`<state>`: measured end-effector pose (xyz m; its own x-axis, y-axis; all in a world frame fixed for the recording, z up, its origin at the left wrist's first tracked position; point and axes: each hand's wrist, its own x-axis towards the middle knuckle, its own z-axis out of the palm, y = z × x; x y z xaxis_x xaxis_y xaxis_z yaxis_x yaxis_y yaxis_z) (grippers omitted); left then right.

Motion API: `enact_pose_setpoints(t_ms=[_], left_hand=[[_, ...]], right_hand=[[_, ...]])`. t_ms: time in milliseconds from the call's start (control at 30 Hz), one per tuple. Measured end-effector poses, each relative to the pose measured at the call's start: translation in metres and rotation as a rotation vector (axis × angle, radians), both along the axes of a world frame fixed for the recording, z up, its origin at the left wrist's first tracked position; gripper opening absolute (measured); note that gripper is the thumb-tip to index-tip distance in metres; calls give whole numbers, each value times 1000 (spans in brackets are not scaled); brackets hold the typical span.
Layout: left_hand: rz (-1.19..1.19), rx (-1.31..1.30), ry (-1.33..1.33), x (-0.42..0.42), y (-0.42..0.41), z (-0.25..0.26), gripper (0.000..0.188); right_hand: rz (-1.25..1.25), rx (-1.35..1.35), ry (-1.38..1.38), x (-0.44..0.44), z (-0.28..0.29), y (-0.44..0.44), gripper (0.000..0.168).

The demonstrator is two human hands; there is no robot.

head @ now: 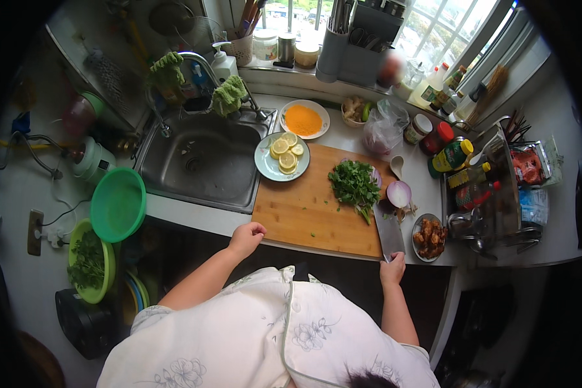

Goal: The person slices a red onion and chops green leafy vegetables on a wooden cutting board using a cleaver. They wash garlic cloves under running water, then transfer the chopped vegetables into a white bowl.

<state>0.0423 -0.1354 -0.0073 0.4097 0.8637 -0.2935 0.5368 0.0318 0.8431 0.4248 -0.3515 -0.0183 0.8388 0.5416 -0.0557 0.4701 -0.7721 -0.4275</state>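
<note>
My right hand [393,269] is closed around the near end of a cleaver [391,229], whose broad blade lies flat along the right edge of a wooden cutting board [296,218]. Beside the board's near left corner, my left hand [246,239] hangs with its fingers curled and nothing visible in it. Chopped green herbs [354,182] are heaped on the right half of the board, partly over pieces of onion. A halved red onion [398,194] sits cut face up by the blade's far end. Lemon slices [287,153] rest on a pale blue plate [263,165] at the far left corner.
Left of the board is a steel sink [199,165] with a faucet [194,57]. A plate of orange grated food [303,121] stands behind. To the right are a dish of browned meat pieces [429,237], sauce bottles [450,157] and a rack [509,194]. A green basin [119,204] hangs at left.
</note>
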Motion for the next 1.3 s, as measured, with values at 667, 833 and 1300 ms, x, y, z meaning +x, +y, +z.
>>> enact_pose_setpoints(t_ms=[667,833,1300], left_hand=[[132,1,20,-44,0,-3,12],[139,-93,176,-72,-1,15,16],[325,-220,188,-140,-28,-36,33]], right_hand=[[178,-271,-129,42,70,81,20],[244,-139,-262,24,71,113,16],[540,202,33,20,72,312,13]])
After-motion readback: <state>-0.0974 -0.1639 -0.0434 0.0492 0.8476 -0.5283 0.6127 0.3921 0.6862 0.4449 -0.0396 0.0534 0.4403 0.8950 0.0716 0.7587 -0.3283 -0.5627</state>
